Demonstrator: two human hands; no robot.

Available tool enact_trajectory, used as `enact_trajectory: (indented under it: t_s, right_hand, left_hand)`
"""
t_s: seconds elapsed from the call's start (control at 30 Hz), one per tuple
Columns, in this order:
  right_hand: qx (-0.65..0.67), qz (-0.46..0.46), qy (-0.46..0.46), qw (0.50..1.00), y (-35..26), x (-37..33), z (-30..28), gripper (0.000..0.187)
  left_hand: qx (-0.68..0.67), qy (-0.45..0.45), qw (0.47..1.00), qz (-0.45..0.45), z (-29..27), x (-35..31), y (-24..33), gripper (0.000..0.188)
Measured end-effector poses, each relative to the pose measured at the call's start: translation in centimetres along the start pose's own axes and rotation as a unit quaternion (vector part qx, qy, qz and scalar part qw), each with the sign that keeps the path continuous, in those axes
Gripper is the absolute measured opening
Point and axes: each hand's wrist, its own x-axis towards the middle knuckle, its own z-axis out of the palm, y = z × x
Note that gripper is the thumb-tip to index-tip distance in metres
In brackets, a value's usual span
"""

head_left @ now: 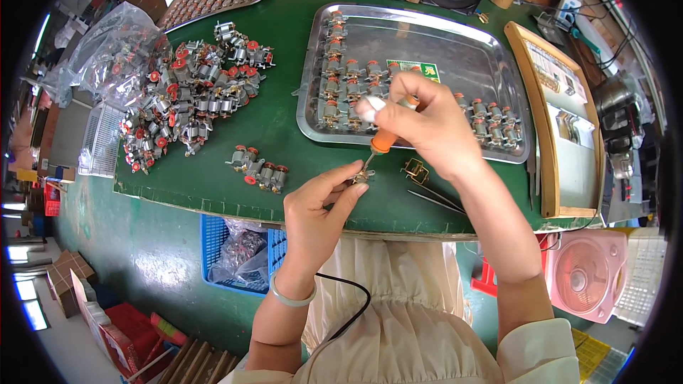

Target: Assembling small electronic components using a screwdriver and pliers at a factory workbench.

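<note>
Left hand (pixel 319 203) pinches a metal part (pixel 361 177), right hand (pixel 435 126) grips a screwdriver (pixel 383 141); tray (pixel 455 32) ahead part-filled, leftward motor heap (pixel 192 96) seemingly left.

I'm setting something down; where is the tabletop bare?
Between the parts heap and metal tray; also between heap and near table edge, left of the small parts cluster. Crowded: the tray's near side and right of the left hand, where tweezers lie.

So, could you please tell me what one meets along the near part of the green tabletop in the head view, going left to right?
Heap of small motors, smaller motor group, small metal part in the left grip, tweezers, wooden-framed box.
</note>
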Motion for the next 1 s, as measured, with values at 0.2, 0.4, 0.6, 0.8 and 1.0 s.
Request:
enact_trajectory:
  t_s: [0.2,0.4,0.6,0.8,1.0]
  right_hand:
    - [0.020,-0.062,0.060,0.996,-0.3,-1.9,0.8,0.032]
    - [0.283,0.032,0.077,0.955,0.5,-5.3,-1.2,0.025]
    - [0.293,0.179,-0.015,0.939,1.2,-7.9,-0.1,0.028]
    - [0.369,0.102,0.032,0.923,1.4,-8.0,1.0,0.024]
    - [0.374,0.036,0.088,0.923,1.7,-8.3,1.1,0.015]
  left_hand:
    - [0.018,-0.010,1.000,-0.008,-0.2,-0.1,0.2,0.028]
    - [-0.188,-0.047,0.981,0.009,-0.3,0.2,1.7,0.028]
    - [-0.282,-0.078,0.953,-0.078,0.2,0.2,2.9,0.029]
    - [-0.325,-0.113,0.931,-0.123,0.8,0.0,3.4,0.029]
    - [-0.317,-0.133,0.931,-0.121,1.3,0.1,3.6,0.028]
